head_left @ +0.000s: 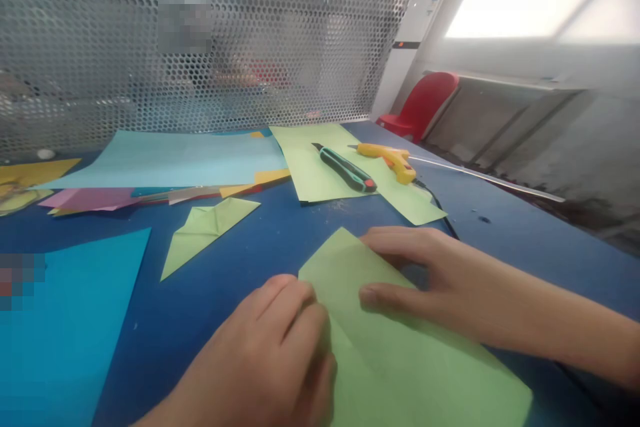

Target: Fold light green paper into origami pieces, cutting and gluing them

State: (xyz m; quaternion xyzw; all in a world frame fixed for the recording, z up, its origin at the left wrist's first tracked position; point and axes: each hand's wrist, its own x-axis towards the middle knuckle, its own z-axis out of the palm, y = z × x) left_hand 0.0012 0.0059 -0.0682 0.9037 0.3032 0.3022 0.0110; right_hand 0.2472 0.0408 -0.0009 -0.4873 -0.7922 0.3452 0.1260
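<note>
A sheet of light green paper (400,353) with a pointed far corner lies in front of me, a faint crease running across it. My left hand (270,340) is closed at the paper's left edge, its fingers curled and the fingertips partly hidden. My right hand (425,273) holds the paper's right edge, thumb flat on top and fingers along the far side, their tips partly hidden. To the left of the sheet lies a folded light green paper piece (205,230), with creases and a long straight edge.
A utility knife (345,168) with its blade out lies on green sheets (305,180), beside a yellow glue gun (387,155) with a black cord. Light blue paper (190,160) covers coloured sheets. Blue card (85,333) lies left. Perforated metal (280,33) stands behind the blue table (240,267).
</note>
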